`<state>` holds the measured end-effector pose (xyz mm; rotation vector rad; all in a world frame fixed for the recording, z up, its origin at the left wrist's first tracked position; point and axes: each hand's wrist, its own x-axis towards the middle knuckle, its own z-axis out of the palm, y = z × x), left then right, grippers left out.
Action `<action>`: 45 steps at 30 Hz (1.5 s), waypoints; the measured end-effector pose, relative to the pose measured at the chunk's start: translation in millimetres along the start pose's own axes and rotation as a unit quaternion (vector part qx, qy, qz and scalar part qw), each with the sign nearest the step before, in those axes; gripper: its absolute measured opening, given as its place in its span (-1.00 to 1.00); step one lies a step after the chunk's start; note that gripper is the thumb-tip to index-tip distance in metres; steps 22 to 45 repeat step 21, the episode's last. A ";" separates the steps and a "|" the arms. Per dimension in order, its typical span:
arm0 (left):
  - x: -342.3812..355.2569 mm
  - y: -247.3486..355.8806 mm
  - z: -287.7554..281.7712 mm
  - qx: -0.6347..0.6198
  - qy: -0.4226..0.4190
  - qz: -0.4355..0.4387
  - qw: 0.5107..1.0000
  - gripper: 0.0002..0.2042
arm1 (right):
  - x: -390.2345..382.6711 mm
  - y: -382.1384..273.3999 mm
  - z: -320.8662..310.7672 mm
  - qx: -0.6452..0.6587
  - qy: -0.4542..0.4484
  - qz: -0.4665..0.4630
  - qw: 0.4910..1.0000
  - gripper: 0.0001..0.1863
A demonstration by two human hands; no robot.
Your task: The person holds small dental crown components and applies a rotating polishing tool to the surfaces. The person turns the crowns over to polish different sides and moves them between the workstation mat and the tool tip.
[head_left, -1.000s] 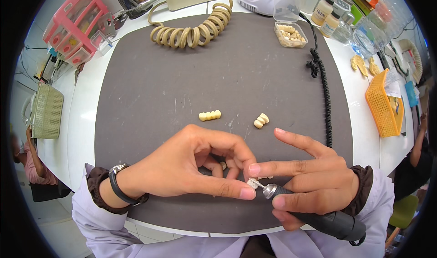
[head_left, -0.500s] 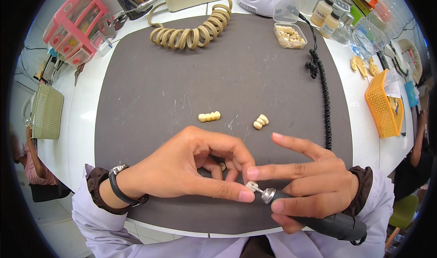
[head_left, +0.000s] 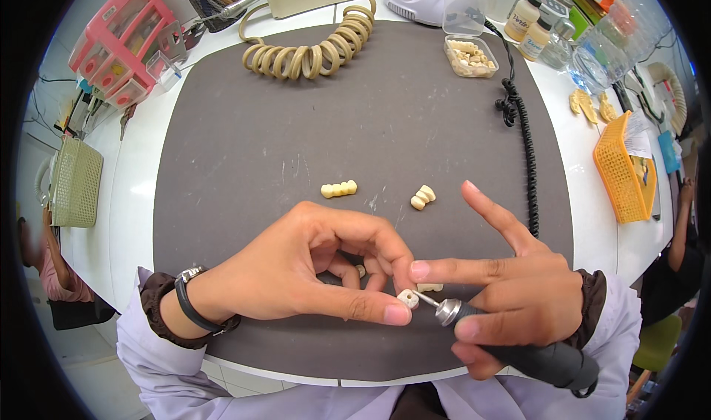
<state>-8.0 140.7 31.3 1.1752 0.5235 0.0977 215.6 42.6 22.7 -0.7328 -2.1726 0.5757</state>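
Note:
My left hand pinches a small white dental crown between thumb and fingertips, its hollow side with a dark hole showing. In my right hand is a black dental handpiece with a silver collar and a thin bur. The bur's tip lies at the crown's upper right edge; whether it touches, I cannot tell. My right index finger points up, and the middle finger reaches toward the left fingertips. Under the hands, a pale tooth piece and another small piece are partly hidden.
On the grey mat lie a tooth-coloured dental bridge and a shorter joined tooth piece. A clear box of teeth, a coiled beige hose and a black coiled cord lie beyond. Baskets flank the mat.
The handpiece has drawn slightly right, its bur shifting from the crown's hollow to its upper edge. My right index finger has lifted, and a pale piece beneath now shows. The left hand is nearly still.

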 end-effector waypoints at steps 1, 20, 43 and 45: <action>-0.4 0.1 0.0 0.001 -0.001 0.001 1.000 -0.77 | 0.0 0.1 0.0 -0.001 -0.002 -0.010 1.000 -0.80; -0.3 0.3 -0.8 0.013 -0.001 0.001 1.000 -0.77 | 0.6 -1.8 0.4 0.034 -0.001 0.010 0.999 -0.67; -0.2 1.1 -0.7 0.015 -0.001 0.000 1.000 -0.77 | 0.8 -2.0 0.2 0.034 -0.001 0.009 0.999 -0.67; -0.2 1.1 -0.7 0.015 -0.001 0.000 1.000 -0.77 | 0.8 -2.0 0.2 0.034 -0.001 0.009 0.999 -0.67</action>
